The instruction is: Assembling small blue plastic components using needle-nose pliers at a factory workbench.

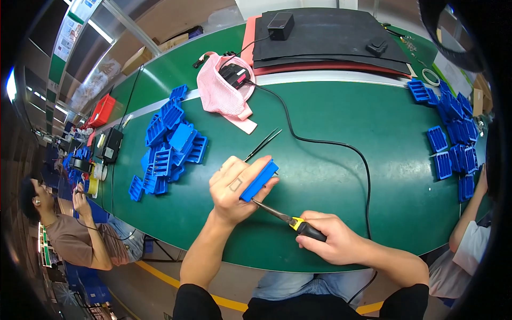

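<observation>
My left hand [231,188] grips a blue plastic tray-like part [260,180] between thumb and fingers, holding it tilted above the green table. Wrapped round the black and yellow handles of long-nose pliers [282,214], my right hand [333,241] points their slim jaws up and to the left. The jaw tips meet the lower end of the blue part, or lie very close to it. Metal tweezers [265,142] show just beyond my left hand; whether they touch its fingers I cannot tell.
Piles of blue parts lie left [165,146] and right [453,130] on the green table [320,106]. A black cable [314,140] runs from a device on pink mesh cloth [221,93]. Black sheets [325,42] lie behind. Other people sit left [80,237] and right [464,256].
</observation>
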A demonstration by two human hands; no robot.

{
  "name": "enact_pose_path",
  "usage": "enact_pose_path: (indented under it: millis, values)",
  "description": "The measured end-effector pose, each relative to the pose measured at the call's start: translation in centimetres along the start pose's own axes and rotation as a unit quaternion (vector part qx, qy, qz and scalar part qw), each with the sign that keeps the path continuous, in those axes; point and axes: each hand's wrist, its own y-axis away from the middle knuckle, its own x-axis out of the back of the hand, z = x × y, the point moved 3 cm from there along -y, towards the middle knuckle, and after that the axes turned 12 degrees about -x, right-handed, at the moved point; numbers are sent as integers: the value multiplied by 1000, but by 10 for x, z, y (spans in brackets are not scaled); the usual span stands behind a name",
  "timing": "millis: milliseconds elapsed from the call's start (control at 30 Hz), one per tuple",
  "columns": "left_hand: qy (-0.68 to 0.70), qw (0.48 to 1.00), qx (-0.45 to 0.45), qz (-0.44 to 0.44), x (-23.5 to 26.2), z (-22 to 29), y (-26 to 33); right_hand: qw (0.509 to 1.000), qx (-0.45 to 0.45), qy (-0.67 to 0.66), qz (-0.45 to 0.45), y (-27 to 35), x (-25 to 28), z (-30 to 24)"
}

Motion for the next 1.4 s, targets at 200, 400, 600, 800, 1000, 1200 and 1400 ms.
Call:
enact_pose_path:
  millis: [200,400,600,800,1000,1200,1400]
  values:
    - [-2,1000,-5,-22,2,0,-2,1000,-20,-5,-15,2,4,0]
    - [35,998,9,42,4,-15,-2,998,2,37,-52,-3,20,-2]
    - [78,995,12,63,8,-7,-4,880,16,456,135,3,37,-3]
    - [-33,999,-21,15,29,-8,1,933,76,237,260,35,63,-40]
    - [-42,999,-1,-2,78,44,13,889,185,-395,140,224,76,57]
    - [283,945,-22,-165,58,120,27,861,-225,-453,51,241,-84,158]
    - [430,875,-71,-210,40,158,53,806,-143,-570,-74,161,-104,97]
